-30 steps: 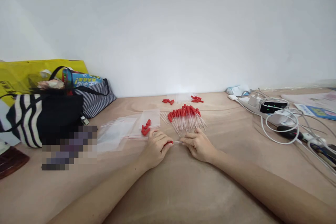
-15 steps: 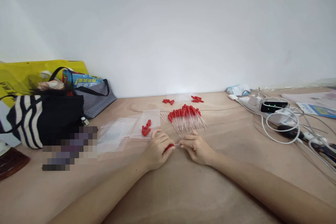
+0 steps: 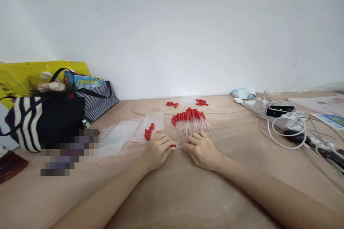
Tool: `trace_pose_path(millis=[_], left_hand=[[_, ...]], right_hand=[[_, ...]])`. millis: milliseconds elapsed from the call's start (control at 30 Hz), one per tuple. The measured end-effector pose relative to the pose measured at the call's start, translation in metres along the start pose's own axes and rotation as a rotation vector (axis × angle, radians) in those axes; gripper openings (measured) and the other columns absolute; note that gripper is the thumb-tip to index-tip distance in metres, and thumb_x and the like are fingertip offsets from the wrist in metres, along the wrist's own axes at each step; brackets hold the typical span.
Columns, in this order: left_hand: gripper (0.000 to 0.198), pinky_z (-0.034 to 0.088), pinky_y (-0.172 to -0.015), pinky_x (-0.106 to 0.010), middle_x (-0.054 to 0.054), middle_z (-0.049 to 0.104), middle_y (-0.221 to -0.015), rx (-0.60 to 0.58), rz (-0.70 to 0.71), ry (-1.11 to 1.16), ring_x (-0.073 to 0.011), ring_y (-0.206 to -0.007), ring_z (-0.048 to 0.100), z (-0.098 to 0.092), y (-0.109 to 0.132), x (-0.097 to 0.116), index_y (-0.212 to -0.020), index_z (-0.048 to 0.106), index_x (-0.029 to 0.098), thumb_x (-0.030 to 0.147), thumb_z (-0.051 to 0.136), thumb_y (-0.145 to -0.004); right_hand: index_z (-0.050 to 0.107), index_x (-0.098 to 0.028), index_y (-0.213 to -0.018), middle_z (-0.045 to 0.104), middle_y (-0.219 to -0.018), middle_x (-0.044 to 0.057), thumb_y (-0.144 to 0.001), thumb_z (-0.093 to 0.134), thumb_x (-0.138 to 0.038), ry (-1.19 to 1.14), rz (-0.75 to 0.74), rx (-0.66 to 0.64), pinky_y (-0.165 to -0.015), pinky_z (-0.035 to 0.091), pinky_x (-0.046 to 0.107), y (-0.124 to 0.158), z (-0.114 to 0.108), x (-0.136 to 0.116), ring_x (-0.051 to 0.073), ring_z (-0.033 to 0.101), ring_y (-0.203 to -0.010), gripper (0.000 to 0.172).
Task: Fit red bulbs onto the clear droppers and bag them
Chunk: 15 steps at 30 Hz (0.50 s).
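Note:
My left hand (image 3: 157, 150) and my right hand (image 3: 201, 150) rest on the tan table (image 3: 188, 193), close together. Between them they pinch one small dropper (image 3: 178, 146): the left fingers hold its red rubber bulb, the right fingers its clear thin tube. Just beyond the hands lies a pile of droppers with red bulbs (image 3: 190, 121). A few loose red bulbs (image 3: 148, 131) lie on a clear zip bag (image 3: 154, 121) by my left hand.
More clear bags (image 3: 115, 136) lie to the left. Loose red bulbs (image 3: 201, 102) sit near the wall. Striped and yellow bags (image 3: 48, 114) stand at the left. A power strip, chargers and tangled white cables (image 3: 287, 121) fill the right side.
The two hands have stayed together on the one dropper, shifting only slightly; the red bulb is now more hidden in my left fingers.

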<state>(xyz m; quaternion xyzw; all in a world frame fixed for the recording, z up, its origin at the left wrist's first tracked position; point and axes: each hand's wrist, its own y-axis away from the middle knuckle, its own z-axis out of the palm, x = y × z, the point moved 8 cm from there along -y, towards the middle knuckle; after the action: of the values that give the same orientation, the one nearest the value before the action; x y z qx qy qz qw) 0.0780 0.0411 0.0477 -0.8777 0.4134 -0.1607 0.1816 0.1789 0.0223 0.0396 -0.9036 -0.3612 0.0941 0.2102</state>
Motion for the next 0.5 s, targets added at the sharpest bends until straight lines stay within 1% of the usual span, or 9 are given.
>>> trace_pose_path(millis=[100, 200, 267, 367, 500], left_hand=[[0.019, 0.023, -0.093, -0.041, -0.003, 0.064, -0.089, 0.100, -0.097, -0.045, -0.0195, -0.088, 0.053, -0.009, 0.001, -0.012, -0.094, 0.058, 0.023, 0.032, 0.045, -0.084], [0.026, 0.027, -0.088, -0.041, -0.007, 0.060, -0.098, 0.241, -0.301, -0.145, -0.0239, -0.094, 0.050, -0.020, 0.007, -0.035, -0.101, 0.055, 0.022, 0.035, 0.051, -0.079], [0.026, 0.029, -0.085, -0.042, -0.008, 0.059, -0.100, 0.284, -0.426, -0.207, -0.0257, -0.095, 0.049, -0.024, 0.012, -0.050, -0.101, 0.054, 0.022, 0.032, 0.054, -0.076], [0.032, 0.030, -0.084, -0.043, -0.008, 0.057, -0.102, 0.258, -0.544, -0.268, -0.0283, -0.097, 0.046, -0.024, 0.017, -0.067, -0.101, 0.053, 0.022, 0.031, 0.058, -0.071], [0.032, 0.030, -0.082, -0.044, -0.009, 0.057, -0.102, 0.198, -0.637, -0.309, -0.0299, -0.098, 0.045, -0.024, 0.022, -0.080, -0.100, 0.054, 0.021, 0.034, 0.059, -0.071]], right_hand=[[0.062, -0.017, -0.083, 0.059, -0.079, 0.007, -0.079, 0.046, -0.015, -0.018, 0.086, 0.001, -0.069, 0.027, 0.031, -0.001, -0.001, 0.011, 0.019, 0.046, -0.077, 0.017], [0.060, -0.017, -0.089, 0.061, -0.078, 0.005, -0.078, 0.046, -0.015, -0.128, 0.306, 0.066, -0.071, 0.031, 0.029, -0.005, 0.000, 0.039, 0.018, 0.050, -0.078, 0.018], [0.057, -0.016, -0.096, 0.062, -0.075, 0.004, -0.076, 0.047, -0.016, -0.191, 0.470, 0.107, -0.071, 0.033, 0.028, -0.012, 0.002, 0.057, 0.017, 0.052, -0.077, 0.023], [0.054, -0.015, -0.098, 0.064, -0.075, 0.003, -0.074, 0.047, -0.017, -0.211, 0.654, 0.109, -0.070, 0.034, 0.027, -0.030, 0.010, 0.073, 0.017, 0.055, -0.076, 0.026], [0.054, -0.017, -0.095, 0.065, -0.082, 0.005, -0.076, 0.044, -0.020, -0.145, 0.802, 0.048, -0.069, 0.032, 0.029, -0.054, 0.023, 0.079, 0.019, 0.057, -0.079, 0.021]])
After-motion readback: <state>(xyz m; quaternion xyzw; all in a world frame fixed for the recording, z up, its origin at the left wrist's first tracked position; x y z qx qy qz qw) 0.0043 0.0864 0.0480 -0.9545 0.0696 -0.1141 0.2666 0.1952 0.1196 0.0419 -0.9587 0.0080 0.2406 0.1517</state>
